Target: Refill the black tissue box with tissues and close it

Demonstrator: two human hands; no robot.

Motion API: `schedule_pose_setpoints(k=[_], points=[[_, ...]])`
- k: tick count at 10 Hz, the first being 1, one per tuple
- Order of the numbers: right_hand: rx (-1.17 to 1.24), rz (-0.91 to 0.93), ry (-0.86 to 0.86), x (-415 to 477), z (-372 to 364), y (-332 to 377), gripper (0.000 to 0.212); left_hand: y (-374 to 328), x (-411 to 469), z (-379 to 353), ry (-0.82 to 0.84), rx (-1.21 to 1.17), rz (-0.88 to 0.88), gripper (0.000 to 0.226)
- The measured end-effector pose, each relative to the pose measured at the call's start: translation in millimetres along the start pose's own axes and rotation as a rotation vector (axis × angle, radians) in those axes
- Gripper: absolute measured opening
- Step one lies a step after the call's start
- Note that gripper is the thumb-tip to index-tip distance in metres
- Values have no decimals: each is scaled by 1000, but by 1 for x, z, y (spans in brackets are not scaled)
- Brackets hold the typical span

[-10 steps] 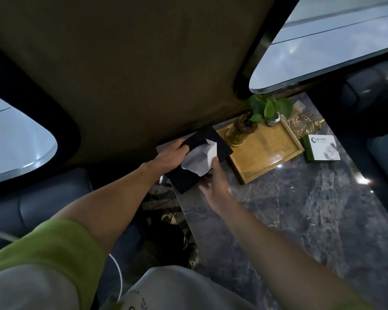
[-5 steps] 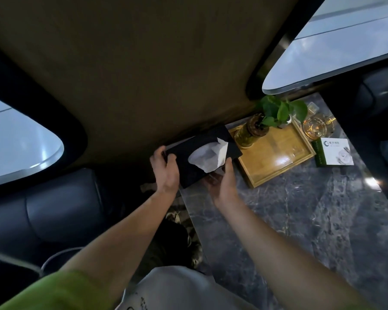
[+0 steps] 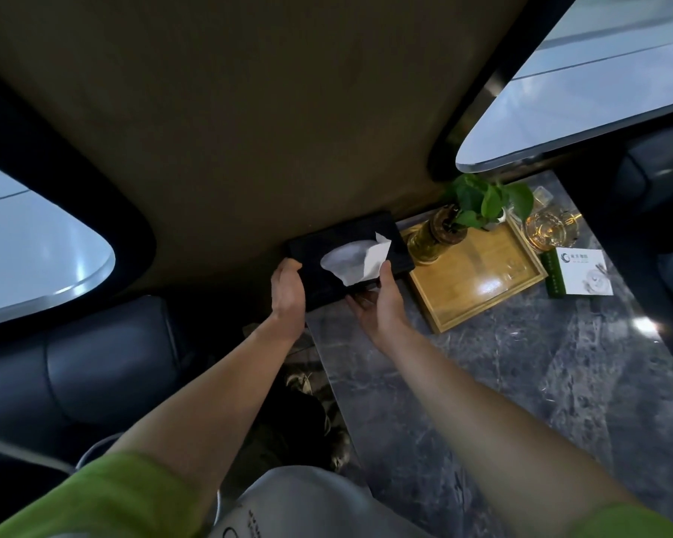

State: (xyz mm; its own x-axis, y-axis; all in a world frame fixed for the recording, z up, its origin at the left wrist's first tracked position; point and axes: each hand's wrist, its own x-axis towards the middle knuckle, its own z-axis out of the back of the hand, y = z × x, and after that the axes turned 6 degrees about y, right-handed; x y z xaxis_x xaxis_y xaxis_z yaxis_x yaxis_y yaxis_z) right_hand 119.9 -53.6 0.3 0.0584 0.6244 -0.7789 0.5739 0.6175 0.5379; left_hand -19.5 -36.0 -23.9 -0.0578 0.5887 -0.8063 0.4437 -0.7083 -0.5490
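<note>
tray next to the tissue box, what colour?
Light yellowish wood, bamboo-like; the tray shows best in the head view, right of the tissue box.

The tissue box [image 3: 346, 258] sits at the far left corner of the table [image 3: 521, 382], with a tissue [image 3: 356, 262] sticking up from its top. Just right of it lies a tray [image 3: 478, 281] carrying a potted plant [image 3: 478, 203]. Right of the tray lies a small box [image 3: 577, 271], with a glass vessel [image 3: 548, 229] behind it.

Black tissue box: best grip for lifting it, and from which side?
Grip the black tissue box by its two short end walls, one hand from each end, as the left hand and right hand are placed now. A tissue sticks out on top, so avoid gripping there.
</note>
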Motion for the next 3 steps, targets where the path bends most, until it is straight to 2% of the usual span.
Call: schedule_pose_setpoints(k=[1,2,3], points=[[-107,-18,-5,-1,7,2,49,-9,-12,4,39,66,-44,81],[-257,-1,-15,-5,18,2,44,-11,-35,-2,17,220,-174,69],[-425,116,-49,-16,41,7,43,-2,-77,-9,-107,493,-489,49]])
